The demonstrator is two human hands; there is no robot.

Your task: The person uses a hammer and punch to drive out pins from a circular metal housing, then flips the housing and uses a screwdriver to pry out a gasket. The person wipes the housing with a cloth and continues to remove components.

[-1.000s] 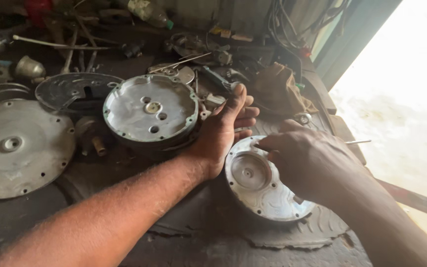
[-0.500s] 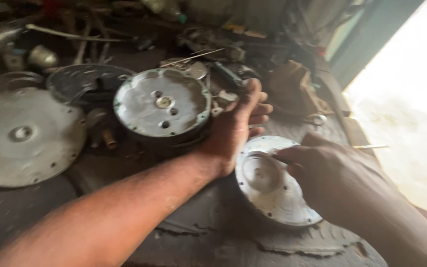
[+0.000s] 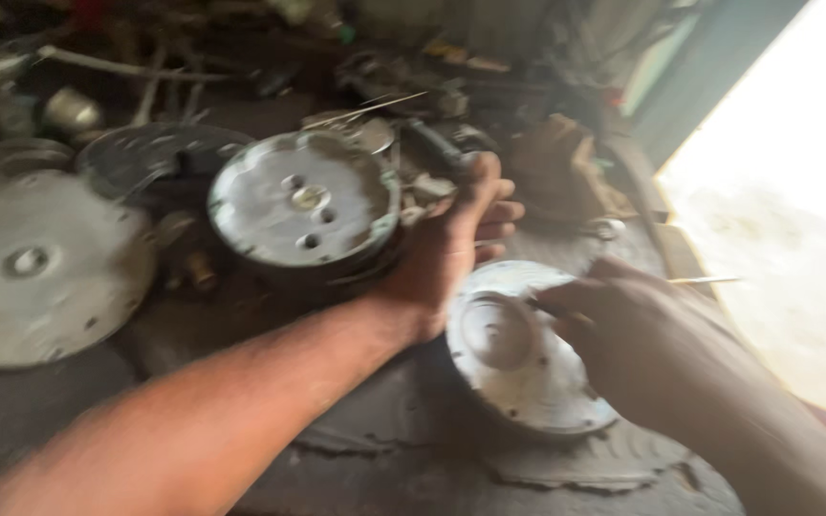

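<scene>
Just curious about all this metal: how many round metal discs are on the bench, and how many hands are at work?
Pale round metal discs: 3
Dark round disc: 1
Hands: 2, left hand, right hand
Total: 6

You get strong daylight from the right, where the open doorway is blown out to white glare. The workbench sits dim and brownish, darkest at the top left. Motion blur smears the whole frame, so your hands and the round metal plates show soft edges.
</scene>
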